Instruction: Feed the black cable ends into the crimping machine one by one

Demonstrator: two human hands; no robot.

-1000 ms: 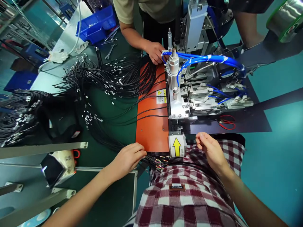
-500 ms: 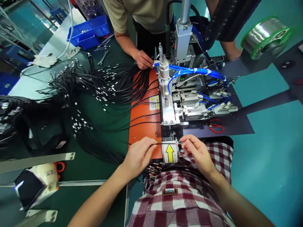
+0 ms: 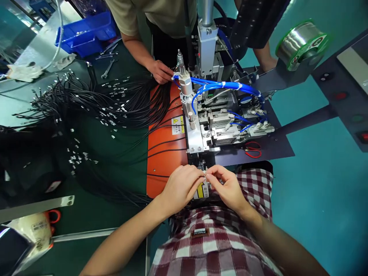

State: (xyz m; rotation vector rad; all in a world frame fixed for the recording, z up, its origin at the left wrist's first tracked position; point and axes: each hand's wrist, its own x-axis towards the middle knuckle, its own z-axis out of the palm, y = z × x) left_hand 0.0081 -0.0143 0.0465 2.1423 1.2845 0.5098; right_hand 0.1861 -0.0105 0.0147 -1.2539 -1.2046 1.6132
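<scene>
1. The person's left hand [image 3: 182,186], low in the centre of the frame, pinches a thin black round cable [image 3: 158,175]; half a second ago it already held this cable, and a second ago it lay at the lower edge of the smooth orange plate [image 3: 165,163].
2. The right hand [image 3: 227,188], just right of centre, has its thumb and forefinger pressed together on the cable's end. A second ago it hung apart from the left hand, with no cable reaching it.
3. The cable crosses the lower part of the orange plate from the left and runs into the left hand. Half a second ago a straight stretch with coloured wires showed between the hands; now the fingertips meet, and the wire tip is too small and covered to make out.
4. The white block with a yellow arrow [image 3: 200,190], fully visible a second ago, is now partly covered by the hands.
5. A co-worker's hand [image 3: 161,72], at upper centre, stays beside the bundled blue plastic tubes [image 3: 222,85] of the silver metal machine [image 3: 195,140]; its exact hold cannot be told.
6. The view has shifted, so the red-handled scissors [image 3: 253,156] and the green-rimmed spool of silvery wire [image 3: 297,40] appear farther left, and a dark panel with a red button [image 3: 341,95] shows at right.
</scene>
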